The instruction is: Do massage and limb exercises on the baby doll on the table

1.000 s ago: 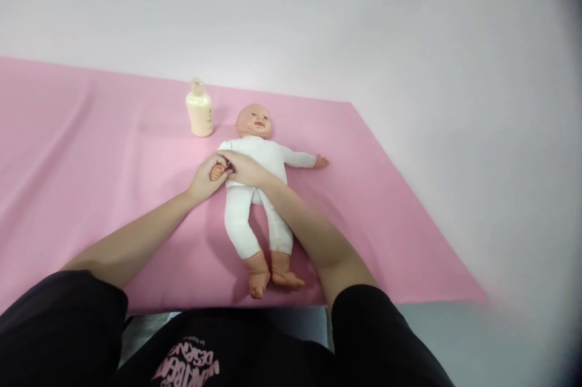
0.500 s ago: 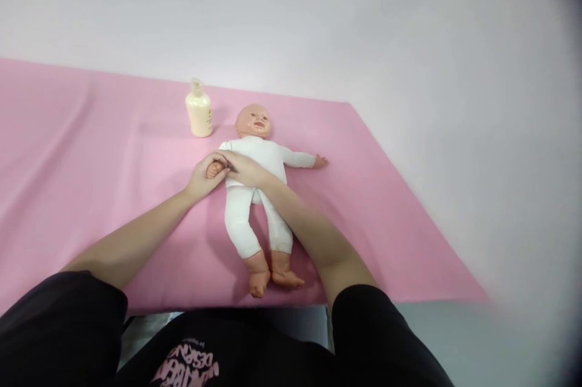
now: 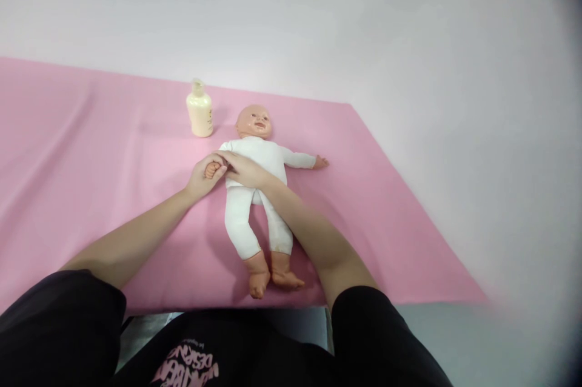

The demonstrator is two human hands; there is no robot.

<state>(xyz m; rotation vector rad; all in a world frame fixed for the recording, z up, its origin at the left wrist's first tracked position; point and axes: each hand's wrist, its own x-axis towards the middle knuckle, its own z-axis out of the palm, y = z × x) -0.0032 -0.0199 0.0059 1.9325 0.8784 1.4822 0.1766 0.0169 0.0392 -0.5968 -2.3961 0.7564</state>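
A baby doll with a white cloth body lies on its back, head toward the far side and bare feet toward me. My left hand is closed around the doll's arm at the wrist, and the doll's small fist shows between my thumb and fingers. Reaching across the doll's belly, my right hand is wrapped around the same arm, touching my left fingers. Both hands hide most of that forearm. The doll's other arm stretches out to the right on the cloth.
A pale yellow pump bottle stands upright to the left of the doll's head. Pink cloth with a few soft creases covers the table. The table's near edge runs just in front of my body, and a white surface lies beyond the far edge.
Little differs. My left hand's fingers and thumb have shifted very slightly around the doll's fist; the doll and bottle stay in place.
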